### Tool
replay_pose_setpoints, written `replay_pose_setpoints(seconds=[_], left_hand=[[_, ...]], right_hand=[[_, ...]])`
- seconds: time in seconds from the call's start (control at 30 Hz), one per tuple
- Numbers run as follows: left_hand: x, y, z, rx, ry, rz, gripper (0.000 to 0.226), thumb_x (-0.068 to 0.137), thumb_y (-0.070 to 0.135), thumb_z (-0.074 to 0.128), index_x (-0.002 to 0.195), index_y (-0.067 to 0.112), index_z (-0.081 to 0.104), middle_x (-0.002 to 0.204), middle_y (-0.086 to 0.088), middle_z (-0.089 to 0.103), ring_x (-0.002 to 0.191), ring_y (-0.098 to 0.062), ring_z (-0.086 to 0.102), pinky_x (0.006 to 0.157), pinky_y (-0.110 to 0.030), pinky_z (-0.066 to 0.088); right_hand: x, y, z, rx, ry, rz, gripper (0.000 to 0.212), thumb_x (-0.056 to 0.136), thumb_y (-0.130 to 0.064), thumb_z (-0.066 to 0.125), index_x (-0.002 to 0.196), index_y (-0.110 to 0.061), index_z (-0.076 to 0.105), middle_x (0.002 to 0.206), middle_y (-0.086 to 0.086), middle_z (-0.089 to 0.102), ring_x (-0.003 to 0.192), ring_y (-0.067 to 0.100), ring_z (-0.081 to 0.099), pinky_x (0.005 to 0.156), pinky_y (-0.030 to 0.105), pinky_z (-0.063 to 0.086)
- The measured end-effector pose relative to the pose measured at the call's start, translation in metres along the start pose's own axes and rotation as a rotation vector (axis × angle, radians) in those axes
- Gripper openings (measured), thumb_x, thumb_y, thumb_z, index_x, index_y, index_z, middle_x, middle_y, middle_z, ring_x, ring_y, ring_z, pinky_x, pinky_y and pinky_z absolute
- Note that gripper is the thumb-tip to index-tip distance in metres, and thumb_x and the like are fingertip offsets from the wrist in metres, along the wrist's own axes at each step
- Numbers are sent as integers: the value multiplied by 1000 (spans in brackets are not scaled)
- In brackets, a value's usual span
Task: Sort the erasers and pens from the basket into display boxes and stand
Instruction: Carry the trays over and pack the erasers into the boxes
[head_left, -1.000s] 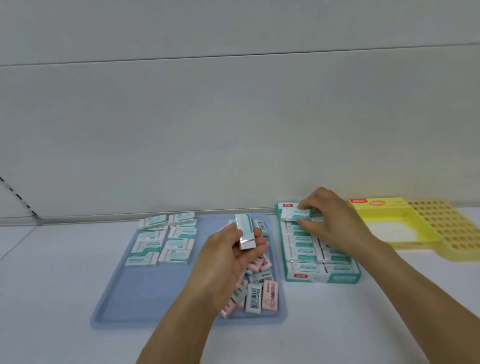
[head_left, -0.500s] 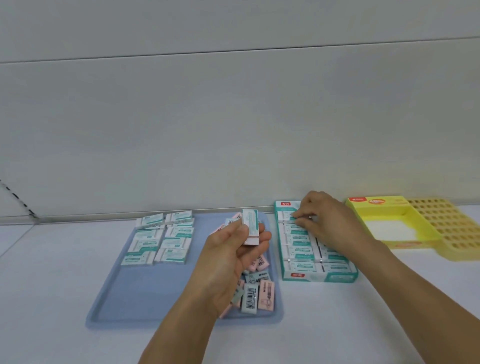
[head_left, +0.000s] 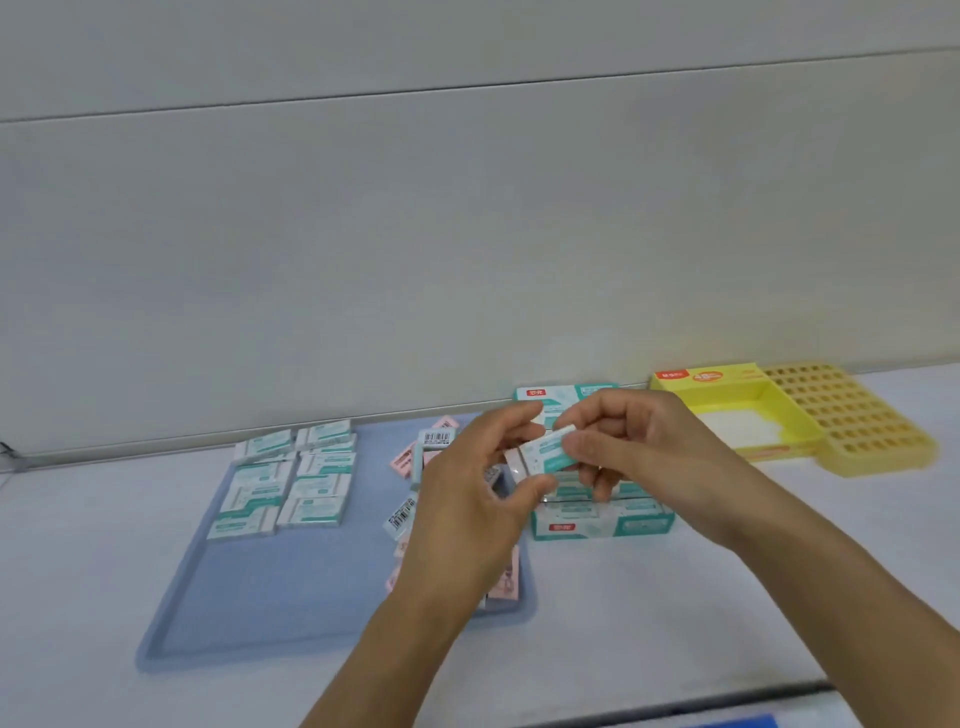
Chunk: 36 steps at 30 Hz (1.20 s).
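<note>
The right hand (head_left: 634, 447) has left the teal cardboard display box (head_left: 608, 525) and joined the left hand (head_left: 467, 499); both pinch one teal-and-white wrapped eraser (head_left: 548, 449) (above the blue plastic tray (head_left: 270, 587)).

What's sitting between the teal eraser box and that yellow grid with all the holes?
In the head view, an open yellow display box lies between the teal box and the grid stand.

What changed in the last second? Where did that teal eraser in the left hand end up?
The right hand left the back of the teal display box and came to meet the left hand. Both now pinch the teal eraser above the box's left edge, mid hand-over. The left hand had held it alone over the blue tray. Tray contents, yellow box and yellow stand look unmoved.
</note>
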<state>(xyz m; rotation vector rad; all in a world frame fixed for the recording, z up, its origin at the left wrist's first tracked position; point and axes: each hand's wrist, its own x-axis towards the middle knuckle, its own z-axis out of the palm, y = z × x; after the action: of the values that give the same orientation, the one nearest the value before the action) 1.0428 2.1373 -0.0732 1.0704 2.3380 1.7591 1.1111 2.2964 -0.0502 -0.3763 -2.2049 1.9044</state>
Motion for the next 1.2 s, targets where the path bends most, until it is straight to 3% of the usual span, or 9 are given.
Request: replay_pose_setpoints(seconds=[0.13, 0.23, 0.33, 0.47, 0.57, 0.73, 0.87, 0.97, 1.2], left_hand=[[-6, -18, 3, 317, -129, 49, 57, 79, 34, 77, 128, 41, 50, 118, 29, 52, 112, 10, 47, 95, -9, 33], [-11, -41, -1, 616, -173, 301, 45, 66, 51, 71, 106, 29, 67, 105, 16, 66, 102, -1, 49, 90, -12, 30], [-13, -54, 1, 659, -160, 385, 43, 61, 44, 72, 100, 26, 68, 96, 11, 70, 96, -5, 48, 87, -15, 29], [-10, -60, 3, 705, -158, 433, 43, 59, 38, 79, 99, 24, 72, 93, 9, 72, 86, -12, 66, 85, -24, 47], [-9, -60, 4, 711, -181, 457, 29, 71, 40, 63, 94, 27, 74, 92, 11, 70, 84, -11, 65, 79, -28, 53], [-13, -60, 5, 762, -201, 481, 34, 80, 38, 44, 90, 30, 76, 95, 7, 66, 92, -8, 48, 85, -25, 40], [-14, -55, 7, 840, -215, 439, 31, 78, 37, 49, 90, 29, 76, 95, 7, 65, 90, -12, 58, 91, -28, 33], [-16, -49, 7, 861, -279, 367, 39, 78, 43, 43, 97, 30, 75, 101, 9, 64, 95, -12, 61, 101, -32, 29], [-28, -74, -78, 715, 25, 194, 37, 94, 36, 45, 126, 24, 60, 123, 5, 61, 116, -12, 51, 107, -45, 38]], right_hand=[[-6, 19, -12, -139, 260, 49, 10, 84, 2, 67, 87, -7, 65, 64, 6, 61, 54, 13, 55, 56, 28, 49], [-14, 31, -16, -223, 270, 85, 11, 82, 1, 69, 83, -10, 66, 67, 6, 65, 64, 17, 59, 70, 39, 53], [-17, 40, -6, -371, 216, 75, 14, 82, -6, 71, 78, -18, 66, 72, 2, 67, 71, 17, 66, 69, 33, 55], [-11, 47, 4, -544, 222, 39, 11, 82, -17, 70, 73, -21, 68, 76, -9, 71, 74, 7, 68, 71, 36, 57], [-10, 50, 8, -696, 208, -1, 11, 85, -19, 68, 74, -22, 69, 83, -12, 69, 79, 5, 64, 66, 25, 52], [-10, 54, 9, -778, 252, -43, 11, 84, -22, 70, 73, -24, 68, 79, -15, 67, 70, 1, 59, 57, 11, 38], [-12, 53, 7, -1017, 144, -155, 32, 92, -44, 55, 64, -29, 59, 70, -13, 56, 68, 8, 53, 55, 21, 36], [-16, 48, 8, -1320, 230, -368, 51, 96, -51, 39, 63, -27, 69, 62, -8, 51, 58, 15, 51, 51, 26, 30], [25, 17, 73, -1027, 25, -465, 38, 89, -52, 42, 96, -29, 71, 90, -7, 64, 87, 19, 60, 73, 35, 42]])
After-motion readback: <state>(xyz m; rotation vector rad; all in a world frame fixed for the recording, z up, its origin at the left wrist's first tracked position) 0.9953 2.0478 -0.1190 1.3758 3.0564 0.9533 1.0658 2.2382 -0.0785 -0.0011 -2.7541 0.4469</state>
